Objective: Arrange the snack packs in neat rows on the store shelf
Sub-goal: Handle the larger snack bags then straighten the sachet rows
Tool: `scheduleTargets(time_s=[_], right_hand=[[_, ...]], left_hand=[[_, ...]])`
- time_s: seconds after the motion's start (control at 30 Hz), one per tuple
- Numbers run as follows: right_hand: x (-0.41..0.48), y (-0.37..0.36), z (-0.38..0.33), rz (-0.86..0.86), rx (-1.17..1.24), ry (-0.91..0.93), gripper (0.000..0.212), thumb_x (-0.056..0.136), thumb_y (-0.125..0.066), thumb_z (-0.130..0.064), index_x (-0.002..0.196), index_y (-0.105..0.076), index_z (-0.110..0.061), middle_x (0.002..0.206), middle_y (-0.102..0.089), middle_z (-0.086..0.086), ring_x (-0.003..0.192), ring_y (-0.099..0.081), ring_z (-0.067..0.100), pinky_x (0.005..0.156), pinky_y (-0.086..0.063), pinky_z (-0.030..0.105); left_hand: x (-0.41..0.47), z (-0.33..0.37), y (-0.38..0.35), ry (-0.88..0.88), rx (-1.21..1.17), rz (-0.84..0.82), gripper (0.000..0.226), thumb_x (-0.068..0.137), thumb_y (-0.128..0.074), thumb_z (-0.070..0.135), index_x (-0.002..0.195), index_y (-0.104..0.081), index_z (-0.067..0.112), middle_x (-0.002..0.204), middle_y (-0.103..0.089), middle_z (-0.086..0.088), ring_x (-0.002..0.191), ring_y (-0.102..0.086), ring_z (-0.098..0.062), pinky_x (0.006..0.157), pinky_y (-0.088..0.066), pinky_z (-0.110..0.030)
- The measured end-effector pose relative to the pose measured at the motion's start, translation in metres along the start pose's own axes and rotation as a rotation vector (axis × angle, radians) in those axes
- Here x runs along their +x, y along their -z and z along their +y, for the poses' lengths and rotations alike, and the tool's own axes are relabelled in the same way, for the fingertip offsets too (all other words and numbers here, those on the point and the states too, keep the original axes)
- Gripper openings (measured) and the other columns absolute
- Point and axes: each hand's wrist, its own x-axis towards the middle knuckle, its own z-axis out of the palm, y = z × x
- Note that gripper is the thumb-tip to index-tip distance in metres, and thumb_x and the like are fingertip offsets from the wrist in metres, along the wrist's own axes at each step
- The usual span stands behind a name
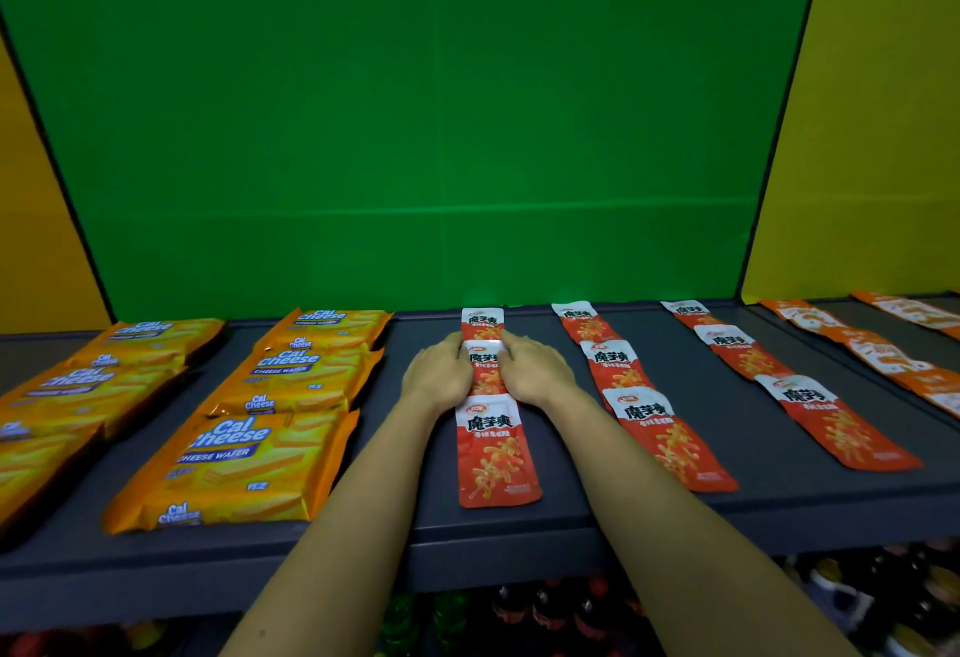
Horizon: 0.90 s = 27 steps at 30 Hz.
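Red-and-white snack packs lie in lines running front to back on the dark grey shelf [571,519]. In the centre line, one pack [482,322] lies at the back, a middle pack [485,370] sits between my hands, and a front pack [496,454] lies nearest me. My left hand [436,376] rests palm down against the middle pack's left edge. My right hand [537,370] presses against its right edge. The fingers of both hands touch the pack's sides, and they hide part of it.
Two more lines of red packs [670,441] [831,422] lie to the right, with orange packs [883,357] beyond them. Yellow Cal Cheese wafer packs [244,464] fill the left side. A green back panel [415,137] closes the shelf. Bottles [571,609] stand below.
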Motion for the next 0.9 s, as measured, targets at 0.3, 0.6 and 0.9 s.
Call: scheduleTargets(time_s=[0.3, 0.6, 0.9], right_hand=[[-0.037, 0.019, -0.002, -0.034, 0.302, -0.092, 0.044, 0.1, -0.03, -0.02, 0.141, -0.032, -0.002, 0.149, -0.035, 0.013, 0.136, -0.033, 0.028, 0.107, -0.029, 0.033], [-0.125, 0.015, 0.01, -0.046, 0.226, 0.16, 0.043, 0.096, -0.039, -0.039, 0.139, -0.035, -0.035, 0.14, -0.046, -0.011, 0.132, -0.038, 0.011, 0.107, -0.033, 0.033], [-0.133, 0.008, 0.014, 0.007, -0.037, 0.155, 0.053, 0.098, -0.029, -0.044, 0.148, -0.019, -0.029, 0.156, -0.02, -0.01, 0.144, -0.014, 0.005, 0.113, -0.015, 0.023]], left_hand=[[-0.019, 0.0, 0.009, 0.052, 0.008, -0.01, 0.03, 0.097, -0.03, 0.015, 0.117, -0.05, 0.003, 0.13, -0.054, -0.019, 0.117, -0.049, -0.033, 0.091, -0.04, -0.037], [-0.119, -0.001, 0.013, -0.097, 0.082, 0.023, 0.039, 0.098, -0.036, 0.032, 0.132, -0.046, 0.017, 0.141, -0.048, -0.004, 0.131, -0.04, -0.019, 0.105, -0.031, -0.028], [-0.129, -0.003, 0.002, -0.114, 0.297, 0.082, 0.051, 0.098, -0.028, 0.041, 0.145, -0.026, 0.021, 0.155, -0.025, 0.004, 0.144, -0.017, -0.01, 0.117, -0.008, -0.026]])
